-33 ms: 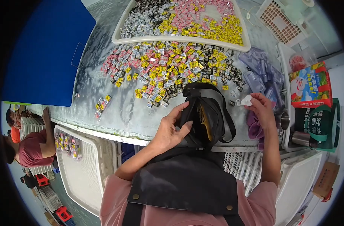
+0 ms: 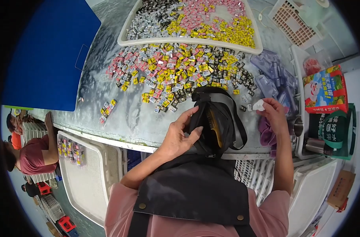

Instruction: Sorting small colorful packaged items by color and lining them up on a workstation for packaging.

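Observation:
A black zip bag (image 2: 226,120) with a strap stands unzipped at the table's near edge, its mouth facing me. My left hand (image 2: 178,136) grips the left side of its opening between thumb and fingers. Inside the bag a yellow-brown comb (image 2: 214,129) shows; the rest of the inside is dark. To the right of the bag, my right hand (image 2: 273,112) is raised over the table. Its thumb and fingertips pinch a small crumpled white wad (image 2: 259,105); whether it is tissue or plastic I cannot tell.
Many small yellow, pink, black and grey pieces (image 2: 176,71) lie heaped beyond the bag. A white tray (image 2: 191,40) of more stands behind. Clear plastic packs (image 2: 274,75), a purple cloth (image 2: 266,132) and a metal cup (image 2: 296,126) are at right. A blue board (image 2: 45,55) rises at left; a co-worker (image 2: 36,156) sits beyond.

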Available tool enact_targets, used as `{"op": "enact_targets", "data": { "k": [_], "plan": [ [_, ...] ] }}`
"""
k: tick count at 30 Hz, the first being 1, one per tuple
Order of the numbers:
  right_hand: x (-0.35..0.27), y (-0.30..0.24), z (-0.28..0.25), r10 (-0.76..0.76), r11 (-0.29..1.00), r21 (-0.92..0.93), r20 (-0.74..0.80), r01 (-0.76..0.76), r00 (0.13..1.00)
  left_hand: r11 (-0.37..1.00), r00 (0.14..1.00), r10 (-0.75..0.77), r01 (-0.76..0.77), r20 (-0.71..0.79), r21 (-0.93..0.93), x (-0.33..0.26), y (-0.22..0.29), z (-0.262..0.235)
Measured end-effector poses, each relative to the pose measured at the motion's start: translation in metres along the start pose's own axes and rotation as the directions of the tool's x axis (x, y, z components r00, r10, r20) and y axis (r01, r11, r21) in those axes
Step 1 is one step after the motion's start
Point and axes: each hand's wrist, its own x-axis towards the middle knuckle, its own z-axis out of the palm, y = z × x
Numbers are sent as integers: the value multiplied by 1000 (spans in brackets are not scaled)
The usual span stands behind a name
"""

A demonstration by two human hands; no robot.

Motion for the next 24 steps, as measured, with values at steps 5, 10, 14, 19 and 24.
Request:
{"op": "enact_targets", "data": {
  "k": [5, 10, 14, 19, 24],
  "plan": [
    [-15, 2, 31, -600, 330, -902, 27, 278, 800, 996, 997, -79, 78, 25, 52, 0, 3, -2],
    [-67, -47, 111, -563, 558, -609, 221, 563, 797, 997, 998, -67, 66, 11, 47, 2, 6, 2],
    [-77, -25, 136, -400, 634, -556, 360, 538, 843, 988, 997, 73, -67, -37, 138, 6, 10, 10],
    [-77, -26, 132, -480, 687, -511, 215, 517, 850, 960, 981, 163, -134, -105, 245, 4, 16, 1],
    [-80, -34, 146, -432, 760, -437, 212, 481, 876, 998, 994, 46, -49, -96, -29, 17, 12, 0]
  ]
}}
